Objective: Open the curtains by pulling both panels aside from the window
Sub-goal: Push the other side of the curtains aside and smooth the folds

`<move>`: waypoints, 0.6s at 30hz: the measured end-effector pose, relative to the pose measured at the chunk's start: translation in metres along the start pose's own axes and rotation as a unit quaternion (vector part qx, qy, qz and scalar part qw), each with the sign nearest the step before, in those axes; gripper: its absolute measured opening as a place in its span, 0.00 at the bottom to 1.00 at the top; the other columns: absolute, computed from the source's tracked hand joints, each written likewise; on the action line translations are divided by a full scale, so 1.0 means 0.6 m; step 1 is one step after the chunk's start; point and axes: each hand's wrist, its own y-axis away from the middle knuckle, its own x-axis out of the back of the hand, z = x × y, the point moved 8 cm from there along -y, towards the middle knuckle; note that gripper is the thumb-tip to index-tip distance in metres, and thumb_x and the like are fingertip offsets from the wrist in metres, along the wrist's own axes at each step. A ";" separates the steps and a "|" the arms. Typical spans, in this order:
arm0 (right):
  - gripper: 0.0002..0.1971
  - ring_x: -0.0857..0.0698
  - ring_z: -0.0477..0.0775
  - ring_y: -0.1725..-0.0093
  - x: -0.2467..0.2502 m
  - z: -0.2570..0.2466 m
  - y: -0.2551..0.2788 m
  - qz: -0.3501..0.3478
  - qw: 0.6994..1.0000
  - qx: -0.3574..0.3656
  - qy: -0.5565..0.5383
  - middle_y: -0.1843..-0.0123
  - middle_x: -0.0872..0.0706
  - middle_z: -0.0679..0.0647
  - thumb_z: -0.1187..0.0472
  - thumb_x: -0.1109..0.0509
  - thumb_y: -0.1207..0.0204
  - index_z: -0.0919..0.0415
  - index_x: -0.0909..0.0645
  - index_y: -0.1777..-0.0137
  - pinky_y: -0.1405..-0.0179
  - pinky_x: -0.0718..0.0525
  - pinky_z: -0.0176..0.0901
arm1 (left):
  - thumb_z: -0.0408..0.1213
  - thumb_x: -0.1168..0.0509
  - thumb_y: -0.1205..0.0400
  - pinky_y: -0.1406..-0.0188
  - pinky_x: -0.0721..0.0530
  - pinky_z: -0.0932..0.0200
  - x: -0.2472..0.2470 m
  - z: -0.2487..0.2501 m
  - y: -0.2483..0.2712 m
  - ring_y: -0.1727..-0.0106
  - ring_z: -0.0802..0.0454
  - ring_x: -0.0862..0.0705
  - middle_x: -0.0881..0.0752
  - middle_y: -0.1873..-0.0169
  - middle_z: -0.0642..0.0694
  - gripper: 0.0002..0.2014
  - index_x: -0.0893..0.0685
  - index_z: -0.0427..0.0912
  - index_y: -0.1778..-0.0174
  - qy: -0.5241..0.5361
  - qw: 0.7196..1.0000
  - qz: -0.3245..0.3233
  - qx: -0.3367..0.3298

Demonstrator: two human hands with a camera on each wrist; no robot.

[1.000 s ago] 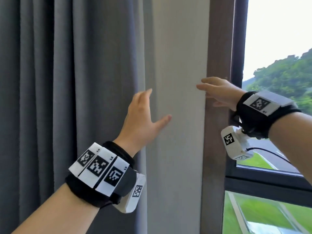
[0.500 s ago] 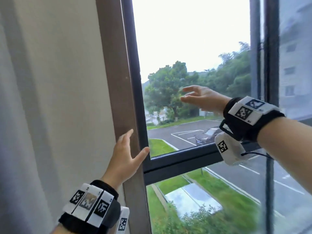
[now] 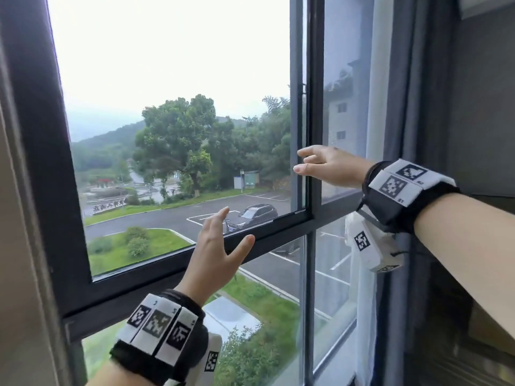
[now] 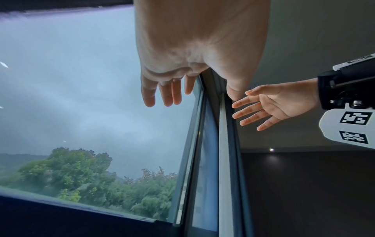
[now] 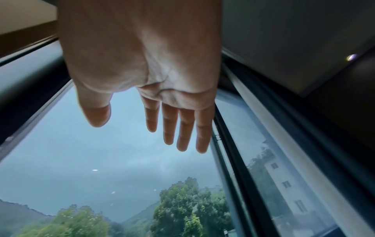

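Now both our hands are empty, fingers straight: left hand low centre, right hand further right. Hanging upright at the frame's right edge, the grey curtain lies rightward, nearer our right hand.

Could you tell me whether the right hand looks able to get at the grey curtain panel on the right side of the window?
Probably yes: the right hand is open and empty, and the grey curtain panel hangs just beside that forearm, nothing between.
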 end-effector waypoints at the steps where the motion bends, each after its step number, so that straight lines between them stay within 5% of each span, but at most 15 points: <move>1: 0.30 0.26 0.55 0.27 0.019 0.027 -0.003 0.003 1.000 -0.004 0.003 0.24 0.25 0.55 0.43 0.36 0.23 0.50 0.35 0.23 0.31 0.29 0.47 | 0.51 0.36 0.22 0.28 0.38 0.60 -0.029 0.014 -0.015 0.24 0.52 0.34 0.32 0.24 0.45 0.35 0.41 0.44 0.22 0.010 1.000 0.001 -0.002; 11: 0.31 0.24 0.53 0.27 0.235 0.296 -0.054 0.024 0.994 -0.051 0.089 0.25 0.24 0.54 0.41 0.35 0.25 0.49 0.33 0.24 0.25 0.30 0.52 | 0.51 0.36 0.22 0.27 0.35 0.56 -0.297 0.165 -0.179 0.25 0.49 0.33 0.31 0.26 0.42 0.34 0.40 0.42 0.22 0.086 0.996 0.034 -0.013; 18: 0.30 0.26 0.55 0.26 0.314 0.418 -0.120 0.037 0.991 -0.061 0.116 0.25 0.25 0.57 0.44 0.35 0.24 0.52 0.34 0.23 0.24 0.31 0.49 | 0.48 0.36 0.21 0.25 0.36 0.55 -0.453 0.202 -0.261 0.24 0.49 0.33 0.31 0.26 0.42 0.33 0.39 0.41 0.22 0.120 0.992 0.043 -0.001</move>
